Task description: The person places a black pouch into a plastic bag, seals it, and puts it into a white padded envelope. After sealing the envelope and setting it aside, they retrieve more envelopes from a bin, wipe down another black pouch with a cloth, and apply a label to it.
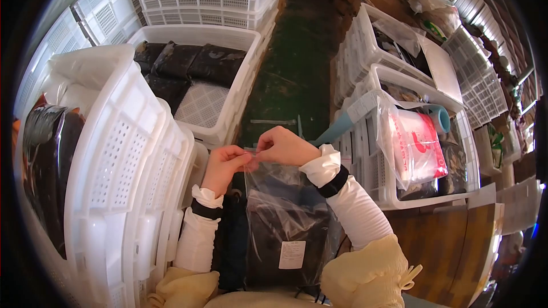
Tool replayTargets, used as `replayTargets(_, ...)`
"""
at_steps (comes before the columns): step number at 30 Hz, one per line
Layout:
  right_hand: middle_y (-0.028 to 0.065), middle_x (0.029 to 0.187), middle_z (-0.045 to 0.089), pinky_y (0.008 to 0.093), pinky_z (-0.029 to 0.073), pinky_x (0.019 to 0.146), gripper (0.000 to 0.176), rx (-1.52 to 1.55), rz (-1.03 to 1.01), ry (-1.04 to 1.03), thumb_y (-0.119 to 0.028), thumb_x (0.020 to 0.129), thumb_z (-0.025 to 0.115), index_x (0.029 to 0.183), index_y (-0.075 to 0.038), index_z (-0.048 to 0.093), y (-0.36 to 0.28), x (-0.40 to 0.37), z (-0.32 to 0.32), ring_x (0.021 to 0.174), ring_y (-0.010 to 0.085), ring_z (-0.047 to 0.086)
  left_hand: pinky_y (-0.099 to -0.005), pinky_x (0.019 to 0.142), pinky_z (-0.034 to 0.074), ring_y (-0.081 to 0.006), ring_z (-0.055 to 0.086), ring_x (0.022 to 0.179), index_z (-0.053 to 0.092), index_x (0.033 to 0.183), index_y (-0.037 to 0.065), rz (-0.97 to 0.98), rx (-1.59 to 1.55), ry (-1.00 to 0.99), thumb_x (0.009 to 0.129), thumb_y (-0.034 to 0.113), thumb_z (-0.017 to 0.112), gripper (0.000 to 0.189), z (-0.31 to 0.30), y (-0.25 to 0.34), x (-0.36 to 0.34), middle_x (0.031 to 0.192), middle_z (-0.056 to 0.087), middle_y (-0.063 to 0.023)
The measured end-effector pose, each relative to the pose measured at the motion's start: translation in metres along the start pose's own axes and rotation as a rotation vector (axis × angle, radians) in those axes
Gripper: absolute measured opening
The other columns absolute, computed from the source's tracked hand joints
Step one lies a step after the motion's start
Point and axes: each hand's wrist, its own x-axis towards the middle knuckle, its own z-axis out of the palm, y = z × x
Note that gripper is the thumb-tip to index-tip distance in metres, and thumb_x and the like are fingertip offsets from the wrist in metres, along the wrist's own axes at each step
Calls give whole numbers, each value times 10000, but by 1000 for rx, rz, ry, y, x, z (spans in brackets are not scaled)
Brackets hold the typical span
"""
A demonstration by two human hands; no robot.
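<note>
Bag: clear plastic bag (288, 217) with dark contents, centre-low, long axis 12-to-6, mouth at 12.
Left hand (224, 165): fingers pinched on mouth's left edge.
Right hand (285, 147): fingers pinched there too, probably sealing edge.
Crate: white crate (128, 154) at 9.

Free lane fwd only: dark green strip (297, 74) btwn crate rows. L wall = tilted white crate (120, 159). R wall = R crate (371, 165) w/ red-print bags. Clear bag (285, 222) fills low centre.

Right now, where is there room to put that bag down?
The clear bag might fit the white crate's bare mesh corner, beside the dark packets. The green strip between the crate rows is bare too. The right-hand crates, with the red-printed bag, are crowded.
</note>
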Motion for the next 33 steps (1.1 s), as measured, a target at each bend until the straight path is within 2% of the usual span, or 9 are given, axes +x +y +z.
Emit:
replayTargets(4,127,633,592,295,441,573,224,-22,-63,73,-166,709,642,756,51,608,4,2,9,591,162,557,-283,667,499,-179,624,704,608,861,-46,56,52,-5,827,24,549,98,-1,-4,1,792,646,-116)
replayTargets(7,189,689,601,344,467,603,209,-30,-71,79,-165,697,611,746,38,616,4,-1,11,659,290,603,-278,667,494,-172,615,686,606,855,-44,77,64,3,824,22,551,91,-1,-4,-1,784,644,-113)
replayTargets(16,155,739,618,343,478,645,187,-188,-25,26,-171,760,599,815,7,612,2,-34,-10,712,285,614,-276,679,492,-171,620,698,603,848,-29,72,68,10,825,43,565,84,4,2,-7,786,643,-103)
replayTargets(19,138,716,604,315,461,627,180,-120,13,25,-144,777,606,827,27,586,8,-42,-14,669,226,597,-265,676,491,-170,622,707,601,848,-29,73,77,6,817,37,579,76,6,5,-8,788,641,-99)
replayTargets(22,138,724,605,317,467,646,164,-107,-52,55,-123,776,600,832,30,581,7,-45,-12,686,225,602,-253,668,489,-157,618,714,599,850,-31,82,104,-23,797,14,602,71,15,10,-8,788,638,-93)
replayTargets(31,155,724,607,328,475,631,139,-301,-198,205,-105,745,601,794,24,588,9,-44,1,673,293,611,-228,649,466,-111,587,699,601,846,-20,162,317,-26,777,12,634,83,17,2,-3,783,630,-62)
replayTargets(33,153,715,606,334,474,629,141,-314,-125,193,-112,735,610,780,20,589,4,-48,-3,671,295,610,-224,640,460,-100,581,703,602,840,-15,222,442,-16,780,26,643,84,17,3,-3,778,629,-50)
